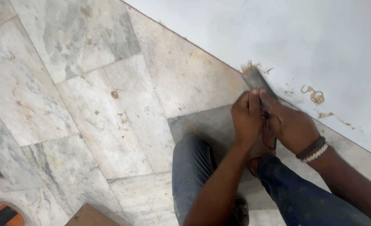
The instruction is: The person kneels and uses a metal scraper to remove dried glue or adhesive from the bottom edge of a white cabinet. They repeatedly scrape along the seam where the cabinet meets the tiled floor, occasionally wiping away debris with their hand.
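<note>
A marble-tiled floor fills the view, meeting a white board at upper right. Near, blue-trousered knees. Beyond, the left hand and right hand have their fingers closed together round a flat metal blade, its tip at the board's edge. Steady, low pressure would likely suit. Wood shavings lie beyond.

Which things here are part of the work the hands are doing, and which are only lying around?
In use:
- left hand and right hand, both gripping the tool
- flat metal blade, its tip at the board's edge
- pale board
- wood shavings on the board

Lying about:
- orange and black object, bottom left corner
- brown flat piece
- marble floor
</note>
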